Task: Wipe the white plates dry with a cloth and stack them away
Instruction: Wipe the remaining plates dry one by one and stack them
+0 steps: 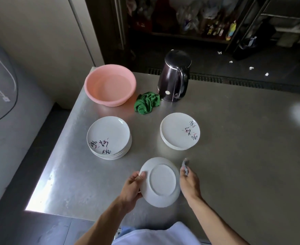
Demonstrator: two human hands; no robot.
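Observation:
A white plate (pixel 161 182) is held bottom side up above the steel table's near edge. My left hand (pixel 132 189) grips its left rim, thumb on top. My right hand (pixel 188 181) sits at the plate's right rim and holds a small grey cloth (pixel 186 165), partly hidden behind the plate. Two stacks of white plates with painted lettering stand on the table: one at the left (pixel 109 137), one at the right (pixel 180 131).
A pink basin (pixel 110 84) stands at the table's (pixel 242 156) far left corner. Beside it lie a crumpled green cloth (pixel 147 102) and a dark electric kettle (pixel 174 76). The table's left edge drops to the floor. Dark shelves with bottles stand behind.

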